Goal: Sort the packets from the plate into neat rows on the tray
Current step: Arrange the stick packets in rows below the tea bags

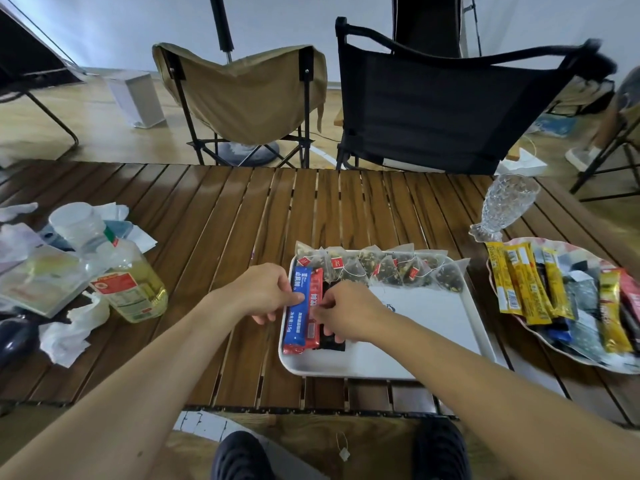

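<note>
Alignment of stick packets at the left end of the white rectangular plastic tray (433, 327).
Thumb on top, the left hand (266, 292) pinches the blue foil stick packet (294, 327) by its outer edge. The right hand (349, 313), fingers curled, pinches the red foil stick packet (314, 289) beside it, its lower fingers resting on a black packet (334, 344). All three lie side by side below a row of clear pyramid tea bags (381, 268). Butt the long edges together and square the ends before letting go. More sticks wait on the patterned plate (561, 244).
</note>
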### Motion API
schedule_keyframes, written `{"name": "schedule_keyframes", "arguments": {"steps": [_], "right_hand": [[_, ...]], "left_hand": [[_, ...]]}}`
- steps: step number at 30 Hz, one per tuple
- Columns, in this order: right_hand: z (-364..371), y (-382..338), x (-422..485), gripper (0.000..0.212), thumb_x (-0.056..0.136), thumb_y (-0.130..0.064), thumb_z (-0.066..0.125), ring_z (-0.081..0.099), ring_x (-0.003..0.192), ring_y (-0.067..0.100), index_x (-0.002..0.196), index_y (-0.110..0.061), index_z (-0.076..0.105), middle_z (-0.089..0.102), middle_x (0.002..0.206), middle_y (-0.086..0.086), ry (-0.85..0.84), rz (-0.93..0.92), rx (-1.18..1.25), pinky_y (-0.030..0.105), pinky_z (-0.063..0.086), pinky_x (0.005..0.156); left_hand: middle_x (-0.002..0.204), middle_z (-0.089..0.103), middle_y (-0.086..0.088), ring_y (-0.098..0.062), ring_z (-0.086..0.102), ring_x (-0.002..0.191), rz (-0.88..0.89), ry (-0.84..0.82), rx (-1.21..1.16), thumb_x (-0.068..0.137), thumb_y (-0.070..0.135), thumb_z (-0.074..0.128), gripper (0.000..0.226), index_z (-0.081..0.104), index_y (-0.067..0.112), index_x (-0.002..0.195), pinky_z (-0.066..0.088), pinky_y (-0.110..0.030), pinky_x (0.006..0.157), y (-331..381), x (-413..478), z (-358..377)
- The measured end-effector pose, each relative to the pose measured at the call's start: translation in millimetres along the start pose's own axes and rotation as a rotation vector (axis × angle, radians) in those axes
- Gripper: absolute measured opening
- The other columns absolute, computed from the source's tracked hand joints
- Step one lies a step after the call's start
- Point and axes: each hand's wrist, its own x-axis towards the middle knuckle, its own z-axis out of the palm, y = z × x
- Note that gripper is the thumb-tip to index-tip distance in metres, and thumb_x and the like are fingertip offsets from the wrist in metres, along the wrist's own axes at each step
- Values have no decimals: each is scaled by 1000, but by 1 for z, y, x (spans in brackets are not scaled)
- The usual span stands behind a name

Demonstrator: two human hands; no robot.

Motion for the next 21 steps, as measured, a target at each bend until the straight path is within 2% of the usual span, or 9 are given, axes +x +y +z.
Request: {"name": "schedule_keyframes", "arguments": {"steps": [2, 7, 11, 13, 15, 18, 21], "right_hand": [[-7, 3, -2, 22, 103, -38, 57, 66, 59, 8, 99, -18, 66, 73, 81, -1, -5, 16, -5, 20, 49, 50], [-22, 24, -9, 25, 103, -34, 58, 76, 77, 18, 90, -16, 69, 77, 87, 5, -46, 42, -63, 23, 56, 57], [-28, 44, -14, 34, 101, -34, 57, 77, 81, 26, 83, -9, 73, 78, 83, 10, -34, 68, -68, 25, 56, 58], [-31, 51, -16, 36, 101, -37, 58, 77, 79, 25, 85, -10, 74, 78, 82, 9, -20, 68, -66, 26, 55, 59], [-38, 58, -22, 36, 102, -39, 58, 76, 75, 20, 87, -11, 74, 77, 82, 7, -5, 52, -75, 25, 53, 60], [-53, 67, -35, 32, 103, -37, 58, 75, 75, 18, 94, -10, 73, 77, 85, 4, 7, 19, -74, 28, 58, 70], [-74, 80, -48, 26, 102, -34, 60, 73, 80, 21, 97, -11, 73, 75, 89, 5, 77, -16, -115, 36, 61, 80]], "left_hand": [[90, 74, 6, -14, 76, 72, -9, 4, 30, 95, 50, 72, 30, 57, 24, 95, 53, -22, 54, 2, -1, 0], [87, 72, 14, -9, 74, 68, -5, 92, 108, 92, 60, 68, 37, 56, 25, 97, 51, -20, 56, 5, -5, 0], [92, 70, 15, -9, 75, 81, 61, 169, 125, 93, 61, 65, 35, 58, 27, 96, 58, -23, 67, 13, -7, 0], [97, 72, 12, -11, 74, 89, 96, 200, 143, 95, 59, 64, 34, 59, 25, 98, 61, -27, 73, 20, -6, 1], [96, 73, 11, -10, 74, 89, 124, 211, 170, 97, 59, 62, 33, 60, 26, 97, 61, -27, 76, 28, -5, 3], [87, 73, 11, -7, 73, 79, 163, 238, 229, 100, 58, 58, 34, 61, 26, 89, 61, -29, 74, 44, -6, 7], [79, 70, 9, -7, 68, 72, 201, 275, 311, 102, 56, 53, 36, 60, 27, 82, 53, -28, 63, 64, -8, 14]]}}
